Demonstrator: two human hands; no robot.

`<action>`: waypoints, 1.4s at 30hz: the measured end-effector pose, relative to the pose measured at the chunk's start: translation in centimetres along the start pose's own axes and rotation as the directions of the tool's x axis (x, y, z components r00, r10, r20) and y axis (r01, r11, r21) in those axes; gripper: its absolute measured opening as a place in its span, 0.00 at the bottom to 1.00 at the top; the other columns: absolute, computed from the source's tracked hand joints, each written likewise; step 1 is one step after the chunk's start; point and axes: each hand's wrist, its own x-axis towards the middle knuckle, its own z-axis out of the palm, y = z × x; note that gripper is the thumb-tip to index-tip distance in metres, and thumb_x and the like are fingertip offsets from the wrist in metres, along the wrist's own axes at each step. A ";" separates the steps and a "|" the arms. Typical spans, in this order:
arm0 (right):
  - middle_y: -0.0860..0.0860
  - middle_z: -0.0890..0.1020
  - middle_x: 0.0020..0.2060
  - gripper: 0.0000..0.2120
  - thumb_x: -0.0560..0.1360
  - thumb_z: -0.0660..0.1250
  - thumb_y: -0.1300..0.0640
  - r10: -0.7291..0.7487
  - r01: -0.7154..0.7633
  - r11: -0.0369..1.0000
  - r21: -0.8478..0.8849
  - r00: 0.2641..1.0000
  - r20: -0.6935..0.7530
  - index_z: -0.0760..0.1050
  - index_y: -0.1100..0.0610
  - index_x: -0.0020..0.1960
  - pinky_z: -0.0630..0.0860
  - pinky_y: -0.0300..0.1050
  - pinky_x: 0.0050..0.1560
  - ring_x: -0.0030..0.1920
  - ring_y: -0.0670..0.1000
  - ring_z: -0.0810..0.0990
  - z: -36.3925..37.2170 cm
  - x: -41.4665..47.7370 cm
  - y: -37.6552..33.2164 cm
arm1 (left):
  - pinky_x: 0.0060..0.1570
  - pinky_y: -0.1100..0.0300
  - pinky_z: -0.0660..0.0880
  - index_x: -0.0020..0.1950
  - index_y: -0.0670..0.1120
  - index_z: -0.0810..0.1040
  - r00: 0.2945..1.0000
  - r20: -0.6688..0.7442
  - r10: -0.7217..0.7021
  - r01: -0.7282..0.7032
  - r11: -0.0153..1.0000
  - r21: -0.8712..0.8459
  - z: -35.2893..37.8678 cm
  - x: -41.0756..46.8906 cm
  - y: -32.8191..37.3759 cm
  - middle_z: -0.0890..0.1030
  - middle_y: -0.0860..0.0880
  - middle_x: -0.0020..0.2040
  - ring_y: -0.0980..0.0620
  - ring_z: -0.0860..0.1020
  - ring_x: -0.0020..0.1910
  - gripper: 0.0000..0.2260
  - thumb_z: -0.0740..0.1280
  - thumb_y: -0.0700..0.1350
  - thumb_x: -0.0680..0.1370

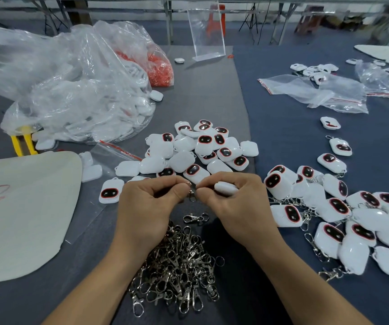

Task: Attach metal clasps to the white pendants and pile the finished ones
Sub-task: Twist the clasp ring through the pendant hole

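Slippage is the danger: the metal clasp (pixel 192 194) sits just beyond the heap of loose clasps (pixel 177 266), pinched in the curled fingers of your left hand (pixel 146 202), while your right hand (pixel 233 205) grips the white pendant (pixel 226 186) beside it. If the ring springs free, the clasp could vanish into that heap. The unclasped pendant could also tumble among the finished ones (pixel 334 207) right of the heap.

At mid-frame our left hand (pixel 149 199) pinches a metal clasp (pixel 191 193); our right hand (pixel 234 204) grips a white pendant (pixel 225 186), fingertips nearly meeting.
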 end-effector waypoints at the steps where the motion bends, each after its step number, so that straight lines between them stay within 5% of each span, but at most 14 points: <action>1: 0.46 0.85 0.32 0.05 0.70 0.77 0.55 -0.006 0.006 1.000 0.003 1.000 0.016 0.85 0.45 0.40 0.80 0.50 0.35 0.34 0.52 0.83 0.0 -0.1 -0.1 | 0.40 0.67 0.78 0.42 0.64 0.86 0.999 0.027 0.024 -0.024 0.999 0.024 0.0 -0.1 0.1 0.86 0.56 0.35 0.60 0.81 0.34 0.11 0.74 0.46 0.71; 7: 0.47 0.84 0.31 0.08 0.70 0.77 0.59 -0.024 0.024 0.999 -0.040 1.000 0.018 0.84 0.46 0.39 0.80 0.49 0.35 0.33 0.51 0.82 0.1 -0.1 0.0 | 0.39 0.68 0.77 0.44 0.59 0.87 0.996 0.089 0.008 -0.018 0.994 0.107 -0.1 -0.2 0.2 0.86 0.56 0.35 0.59 0.83 0.35 0.14 0.76 0.38 0.73; 13: 0.43 0.82 0.31 0.07 0.70 0.77 0.60 -0.115 0.116 0.983 -0.142 0.993 0.011 0.83 0.49 0.38 0.78 0.41 0.33 0.31 0.46 0.80 0.1 -0.3 -0.2 | 0.40 0.71 0.76 0.47 0.63 0.85 0.982 0.014 0.188 -0.185 0.944 0.272 0.1 -1.1 0.9 0.84 0.68 0.41 0.62 0.83 0.39 0.12 0.76 0.45 0.71; 18: 0.43 0.82 0.33 0.07 0.68 0.78 0.61 -0.203 0.201 0.958 -0.206 0.979 0.013 0.83 0.51 0.38 0.78 0.43 0.36 0.36 0.47 0.81 0.0 -0.6 -0.5 | 0.40 0.71 0.73 0.45 0.58 0.87 0.963 0.087 0.256 -0.271 0.909 0.317 -0.1 -1.1 0.6 0.84 0.66 0.43 0.63 0.82 0.39 0.06 0.73 0.47 0.72; 26: 0.45 0.83 0.32 0.08 0.70 0.77 0.63 -0.164 0.163 0.984 -0.066 0.986 -0.013 0.84 0.51 0.39 0.80 0.43 0.35 0.33 0.48 0.82 0.1 -0.7 -0.5 | 0.39 0.65 0.80 0.44 0.61 0.87 0.993 0.077 0.095 -0.105 0.984 0.144 0.0 -0.8 0.7 0.85 0.61 0.37 0.60 0.84 0.37 0.13 0.76 0.41 0.71; 30: 0.42 0.85 0.36 0.08 0.71 0.77 0.63 -0.200 0.195 0.975 -0.110 0.979 -0.034 0.85 0.50 0.40 0.81 0.43 0.39 0.37 0.46 0.84 -0.1 -0.6 -0.4 | 0.36 0.54 0.80 0.43 0.59 0.87 0.993 0.028 0.114 -0.117 0.979 0.165 -0.1 -0.7 0.9 0.85 0.58 0.35 0.52 0.84 0.35 0.09 0.76 0.44 0.69; 35: 0.42 0.85 0.38 0.10 0.70 0.77 0.65 -0.239 0.239 0.968 -0.078 0.971 0.012 0.85 0.50 0.40 0.81 0.40 0.39 0.38 0.45 0.85 -0.6 -0.7 -0.5 | 0.31 0.64 0.76 0.38 0.56 0.86 0.986 0.154 0.070 -0.084 0.993 0.087 -0.2 -0.7 1.0 0.84 0.53 0.32 0.58 0.79 0.30 0.02 0.75 0.49 0.68; 42: 0.42 0.85 0.33 0.08 0.68 0.74 0.62 -0.202 0.202 0.979 -0.041 0.979 0.002 0.84 0.49 0.38 0.78 0.37 0.35 0.34 0.47 0.83 -0.2 -0.7 -0.5 | 0.33 0.62 0.78 0.38 0.51 0.87 0.990 0.130 -0.055 0.063 0.996 -0.061 -0.1 -0.6 0.7 0.85 0.48 0.32 0.54 0.81 0.31 0.02 0.76 0.45 0.66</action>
